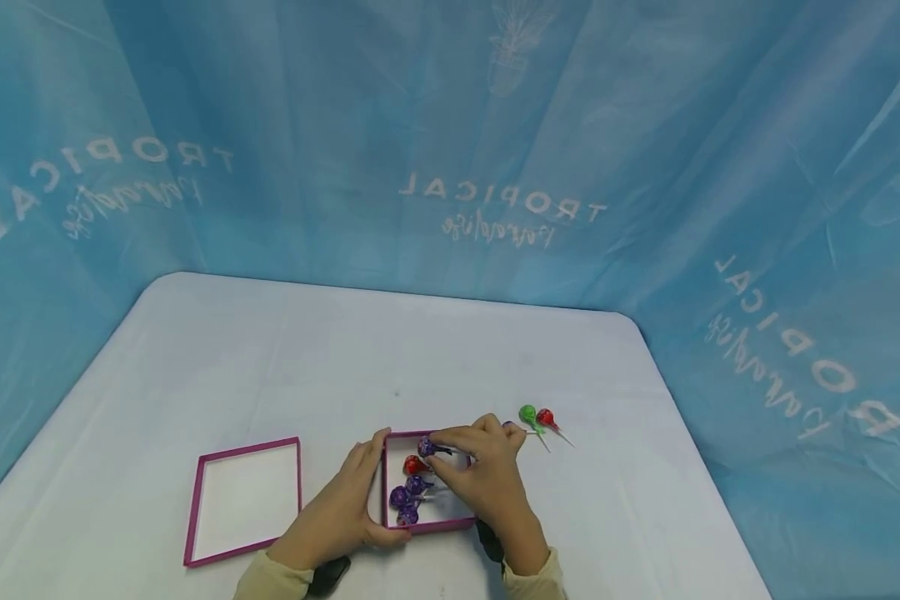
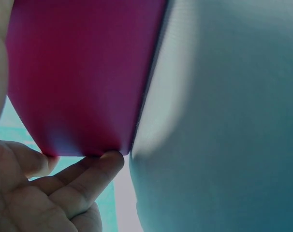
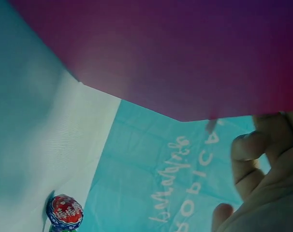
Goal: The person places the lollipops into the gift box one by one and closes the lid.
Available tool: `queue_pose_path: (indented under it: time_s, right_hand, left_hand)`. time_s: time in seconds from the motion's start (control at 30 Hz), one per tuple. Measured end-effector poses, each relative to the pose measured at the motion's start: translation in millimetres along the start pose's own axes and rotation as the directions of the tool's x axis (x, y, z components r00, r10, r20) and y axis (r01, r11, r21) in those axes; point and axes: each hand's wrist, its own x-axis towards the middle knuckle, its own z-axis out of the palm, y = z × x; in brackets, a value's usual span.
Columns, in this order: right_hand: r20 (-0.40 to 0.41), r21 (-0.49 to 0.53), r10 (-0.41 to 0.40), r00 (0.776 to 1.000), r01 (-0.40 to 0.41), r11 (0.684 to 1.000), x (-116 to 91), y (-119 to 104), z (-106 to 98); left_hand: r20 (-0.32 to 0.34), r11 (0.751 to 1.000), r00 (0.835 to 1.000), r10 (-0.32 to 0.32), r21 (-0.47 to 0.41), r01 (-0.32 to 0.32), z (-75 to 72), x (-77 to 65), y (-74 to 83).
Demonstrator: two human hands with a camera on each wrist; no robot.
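Box (image 1: pixel 442 527), holding lollipops (image 1: pixel 399 497); left hand (image 1: pixel 345 504) is gripping it; right hand (image 1: pixel 486 468) is pinching purple lollipop (image 1: pixel 425 447); only head view is showing inside.

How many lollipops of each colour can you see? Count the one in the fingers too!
Purple lollipops: 4
Red lollipops: 2
Green lollipop: 1
Partly hidden lollipop, probably purple: 1
Total in sight: 8

Hung at back and sides with blue curtain (image 1: pixel 345 233), bearing mirrored white lettering (image 1: pixel 466 191). Spread below with white, round-cornered tabletop (image 1: pixel 345 350).
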Motion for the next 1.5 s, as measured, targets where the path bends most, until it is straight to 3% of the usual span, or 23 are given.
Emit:
queue_pose_path:
  time_s: [0.5, 0.8, 1.1, 1.5]
  right_hand:
    - [-0.002, 0.066, -0.078, 0.997, 0.078, 0.995, 0.1, -1.3, 4.6]
    - [0.057, 0.011, -0.002, 0.998, 0.001, 1.000, -2.3, -3.3, 12.7]
    - [0.112, -0.142, 0.084, 0.990, -0.067, 0.988, -3.2, -4.5, 14.2]
    - [0.119, -0.164, 0.111, 0.987, -0.091, 0.982, -0.8, -7.4, 14.4]
  left_hand:
    - [-0.013, 1.000, 1.000, 0.018, 0.013, -0.018, 1.7, -2.5, -1.7]
    - [-0.012, 1.000, 1.000, 0.017, 0.009, -0.017, 1.1, -5.6, -2.8]
    - [0.001, 1.000, 1.000, 0.021, -0.003, -0.021, 1.9, -4.0, -3.7]
    - [0.008, 1.000, 1.000, 0.017, 0.006, -0.017, 2.1, -3.4, -5.5]
